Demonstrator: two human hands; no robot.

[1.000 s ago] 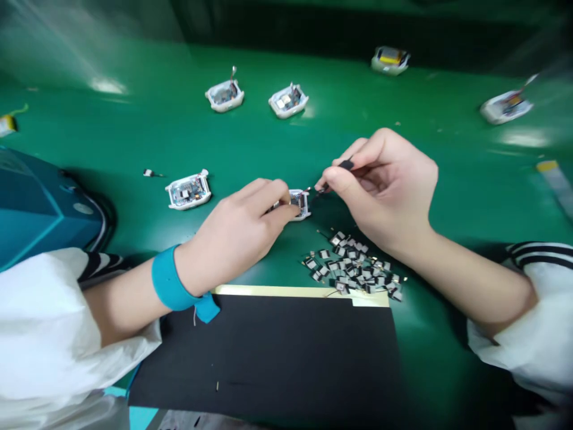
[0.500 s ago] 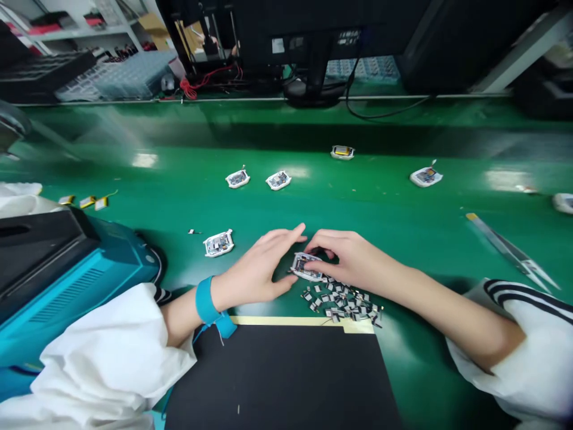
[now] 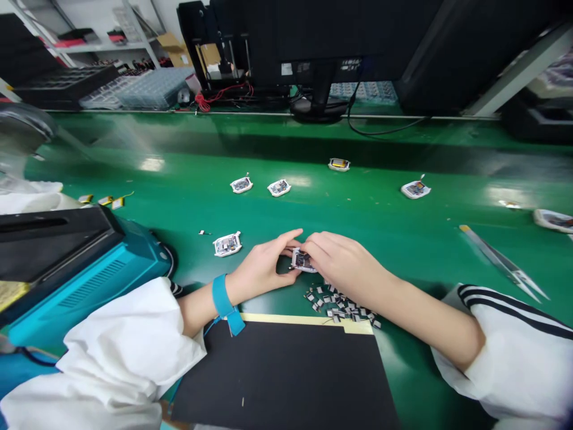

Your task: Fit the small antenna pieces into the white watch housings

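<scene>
A small white plastic housing with a circuit board inside [image 3: 303, 261] sits between my hands on the green bench mat [image 3: 286, 209]. My left hand [image 3: 259, 269] grips its left side with the fingertips. My right hand [image 3: 342, 263] lies over its right side, fingers partly hiding it. Just below my hands lies a loose pile of small dark-and-silver components [image 3: 338, 303]. A blue wrist strap [image 3: 222, 298] circles my left wrist.
Several similar housings [image 3: 227, 244] stand on the mat ahead, with small batteries [image 3: 105, 200] at left. Long tweezers [image 3: 501, 263] lie at right, a teal machine [image 3: 85, 280] at left, and a black pad [image 3: 282, 376] in front. A monitor stand [image 3: 317, 104] rises behind the bench.
The view has tilted up from the close look at the bench. My hands have closed in around the housing, and the black-handled tool in my right hand no longer shows.
</scene>
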